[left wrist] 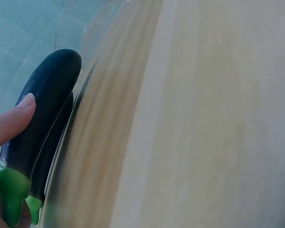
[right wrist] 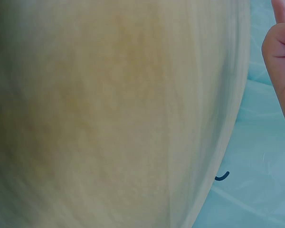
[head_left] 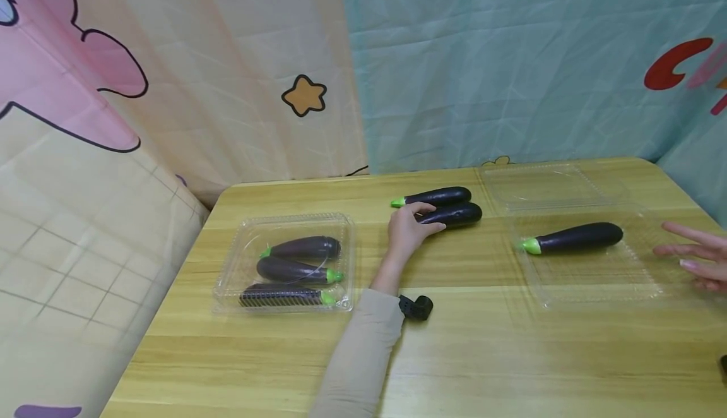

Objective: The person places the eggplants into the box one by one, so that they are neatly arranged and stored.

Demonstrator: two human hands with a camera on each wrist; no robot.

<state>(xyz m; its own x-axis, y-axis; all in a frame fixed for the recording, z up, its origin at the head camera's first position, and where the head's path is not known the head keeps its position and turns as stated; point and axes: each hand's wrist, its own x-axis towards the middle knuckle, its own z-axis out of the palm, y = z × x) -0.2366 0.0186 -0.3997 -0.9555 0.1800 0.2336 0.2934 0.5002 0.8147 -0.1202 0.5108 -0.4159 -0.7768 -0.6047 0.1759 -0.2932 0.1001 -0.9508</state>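
Near the back middle of the table, my left hand [head_left: 407, 228] grips a dark purple eggplant [head_left: 459, 215], its thumb along one side. In the left wrist view this eggplant [left wrist: 47, 104] shows its green stem end by the palm. Right behind it lies a second eggplant [head_left: 443, 196] with its green stem to the left. At the right edge my right hand [head_left: 701, 257] has its fingers extended and holds nothing. Left of those fingers, an eggplant [head_left: 582, 238] lies in an open clear plastic container [head_left: 596, 292].
On the left stands a closed clear plastic container [head_left: 233, 279] with three eggplants inside. The open container's lid [head_left: 539, 185] lies flat toward the back edge. A printed curtain [head_left: 454, 71] hangs right behind the wooden table [head_left: 483, 355].
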